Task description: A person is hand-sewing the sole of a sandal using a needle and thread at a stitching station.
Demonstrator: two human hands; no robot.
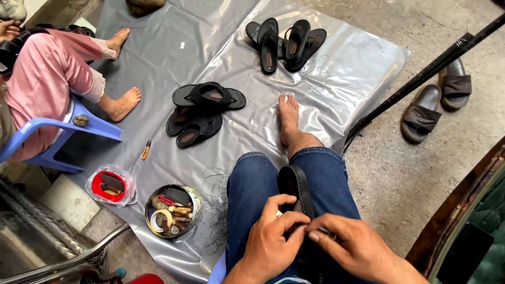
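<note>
A black sandal sole (298, 184) stands on edge between my knees, over my blue jeans. My left hand (272, 239) grips its near end, fingers curled around the rim. My right hand (353, 247) meets it from the right, fingertips pinched at the same spot on the sole's edge; what they pinch is too small to see. My bare foot (289, 118) rests on the grey plastic sheet (342, 68).
Black sandals lie in a pile (202, 113) at mid-sheet and another group (284, 42) farther away. A round tin of tools (172, 210) and a red-lidded tub (109, 185) sit at left. A person in pink sits on a blue chair (63, 129). Brown slippers (436, 102) lie right, beside a black pole (421, 79).
</note>
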